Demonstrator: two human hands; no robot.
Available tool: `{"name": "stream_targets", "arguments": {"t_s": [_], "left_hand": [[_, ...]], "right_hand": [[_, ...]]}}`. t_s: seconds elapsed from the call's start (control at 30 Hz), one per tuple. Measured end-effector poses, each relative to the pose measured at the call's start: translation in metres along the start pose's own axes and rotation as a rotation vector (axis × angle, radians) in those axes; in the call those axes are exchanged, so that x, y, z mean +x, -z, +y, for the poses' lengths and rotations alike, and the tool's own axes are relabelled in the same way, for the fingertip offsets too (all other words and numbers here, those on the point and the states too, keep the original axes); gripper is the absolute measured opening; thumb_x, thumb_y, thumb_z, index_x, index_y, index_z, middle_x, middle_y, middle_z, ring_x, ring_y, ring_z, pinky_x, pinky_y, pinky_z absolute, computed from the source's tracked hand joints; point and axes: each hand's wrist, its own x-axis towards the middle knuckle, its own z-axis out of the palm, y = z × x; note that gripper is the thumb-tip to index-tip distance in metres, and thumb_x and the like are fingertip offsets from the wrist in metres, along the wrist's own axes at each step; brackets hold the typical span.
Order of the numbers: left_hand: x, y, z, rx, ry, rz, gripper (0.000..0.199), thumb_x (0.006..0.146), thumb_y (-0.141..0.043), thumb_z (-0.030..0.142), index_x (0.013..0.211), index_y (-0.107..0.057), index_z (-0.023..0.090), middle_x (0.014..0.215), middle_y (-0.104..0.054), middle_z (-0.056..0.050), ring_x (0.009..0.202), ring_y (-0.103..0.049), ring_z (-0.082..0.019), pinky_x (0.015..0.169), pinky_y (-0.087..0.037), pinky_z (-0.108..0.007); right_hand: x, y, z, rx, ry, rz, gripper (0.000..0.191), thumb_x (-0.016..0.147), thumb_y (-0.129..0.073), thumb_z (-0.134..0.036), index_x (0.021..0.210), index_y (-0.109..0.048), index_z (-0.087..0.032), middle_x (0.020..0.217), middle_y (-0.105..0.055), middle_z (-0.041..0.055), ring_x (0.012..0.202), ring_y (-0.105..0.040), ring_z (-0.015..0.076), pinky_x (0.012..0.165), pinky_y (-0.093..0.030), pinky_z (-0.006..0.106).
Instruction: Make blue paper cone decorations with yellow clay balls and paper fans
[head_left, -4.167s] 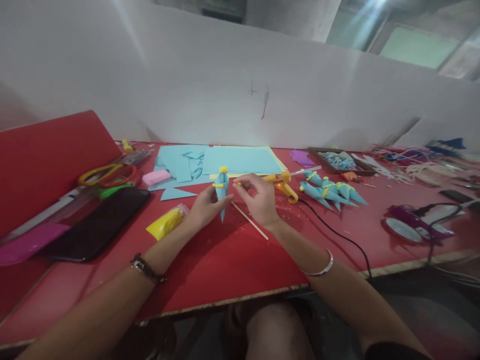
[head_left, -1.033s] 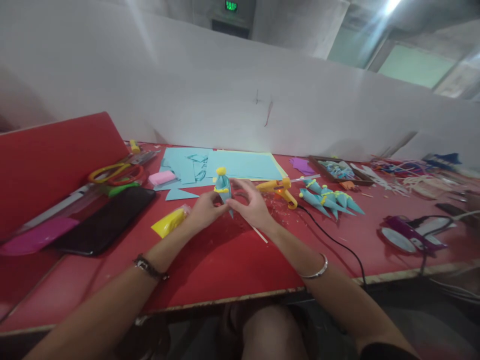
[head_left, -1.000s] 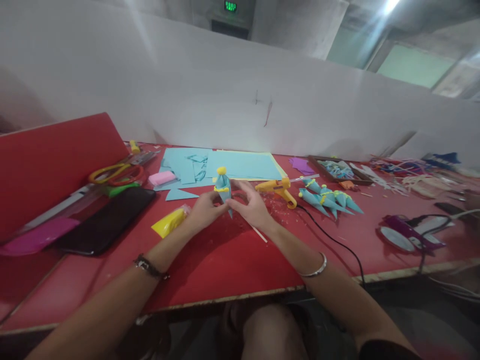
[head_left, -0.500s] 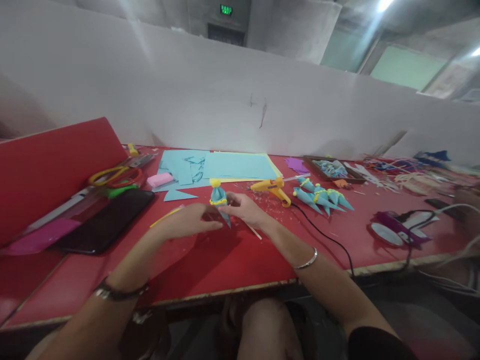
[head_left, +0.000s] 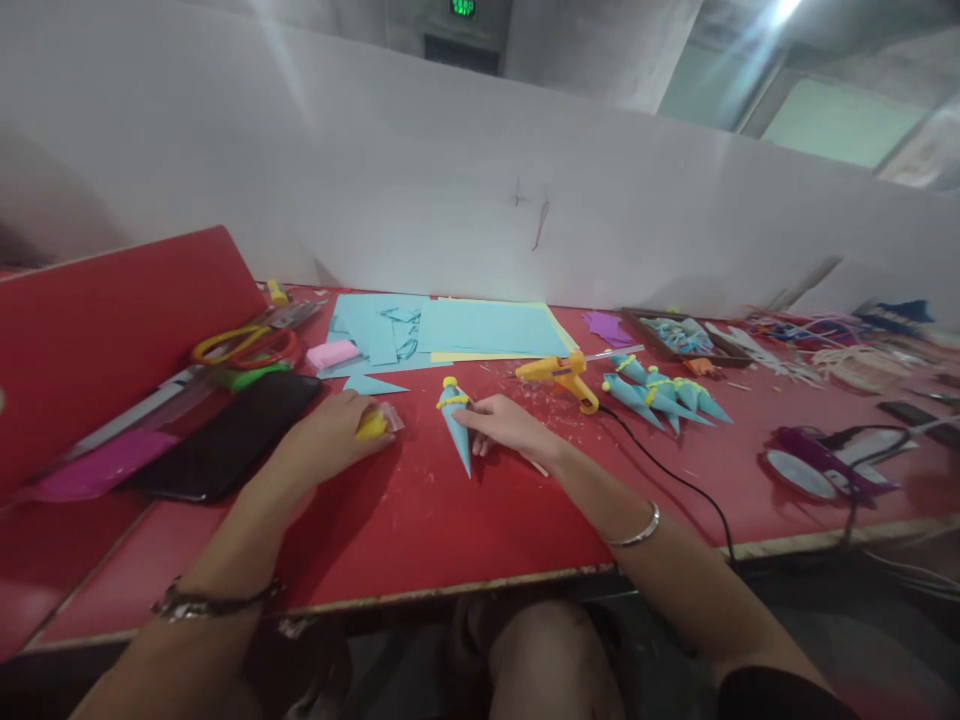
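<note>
My right hand (head_left: 506, 425) pinches a light blue paper cone (head_left: 457, 440), its point toward me, with a yellow band and a yellow ball at its wide end. To the left, my left hand (head_left: 334, 440) has its fingers closed round a small clear packet with yellow material (head_left: 373, 423) low over the red table (head_left: 450, 540). Behind the left hand lies a cut blue paper triangle (head_left: 375, 385). Several finished-looking blue cones with yellow trim (head_left: 664, 393) lie in a group to the right, beside a yellow glue gun (head_left: 562, 375).
Blue paper sheets (head_left: 491, 328) lie at the back. A black phone (head_left: 232, 435), scissors (head_left: 232, 345) and a pink block (head_left: 332, 353) are at the left. At the right are a tray of scraps (head_left: 679, 337), a black cord (head_left: 675, 475) and a purple object with a white disc (head_left: 832, 465).
My left hand has moved left, away from the cone, and taken hold of the yellow packet. The cone is now more fully visible in my right hand. The view has shifted slightly.
</note>
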Motion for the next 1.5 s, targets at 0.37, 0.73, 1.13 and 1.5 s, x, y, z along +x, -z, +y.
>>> {"name": "stream_targets", "arguments": {"t_s": [0.37, 0.73, 1.13, 1.5], "left_hand": [[-0.01, 0.004, 0.032, -0.243, -0.082, -0.114, 0.035, 0.073, -0.05, 0.037, 0.101, -0.039, 0.02, 0.093, -0.058, -0.005, 0.079, -0.057, -0.019, 0.071, -0.044, -0.03], [-0.005, -0.008, 0.039, -0.072, -0.18, -0.097, 0.035, 0.07, -0.057, 0.046, 0.094, -0.051, 0.021, 0.084, -0.064, -0.004, 0.076, -0.059, -0.021, 0.063, -0.041, -0.027], [-0.012, -0.01, 0.05, 0.162, -0.28, -0.119, 0.066, 0.076, -0.052, 0.033, 0.136, -0.029, 0.017, 0.082, -0.067, -0.007, 0.068, -0.06, -0.023, 0.054, -0.04, -0.026], [-0.011, -0.007, 0.054, 0.098, -0.23, -0.061, 0.063, 0.074, -0.05, 0.041, 0.131, -0.036, 0.019, 0.084, -0.066, -0.006, 0.07, -0.06, -0.021, 0.055, -0.04, -0.025]], "right_hand": [[0.0, -0.001, 0.002, -0.159, 0.327, 0.224, 0.032, 0.083, -0.05, -0.039, 0.058, -0.048, -0.018, 0.047, -0.052, -0.0039, 0.038, -0.048, 0.006, 0.038, -0.038, 0.018], [-0.012, -0.03, -0.003, -0.296, 0.737, 0.133, 0.014, 0.079, -0.058, -0.027, 0.087, -0.067, -0.02, 0.076, -0.061, 0.0003, 0.066, -0.052, 0.0106, 0.065, -0.043, 0.025], [-0.016, -0.046, -0.002, -0.08, 0.559, 0.235, 0.013, 0.064, -0.067, -0.022, 0.076, -0.065, -0.017, 0.071, -0.046, -0.0027, 0.059, -0.04, 0.0078, 0.055, -0.037, 0.022], [-0.015, -0.042, -0.005, 0.13, 0.637, 0.175, 0.007, 0.068, -0.063, -0.026, 0.067, -0.062, -0.019, 0.071, -0.052, -0.0018, 0.066, -0.051, 0.0104, 0.06, -0.042, 0.025]]}}
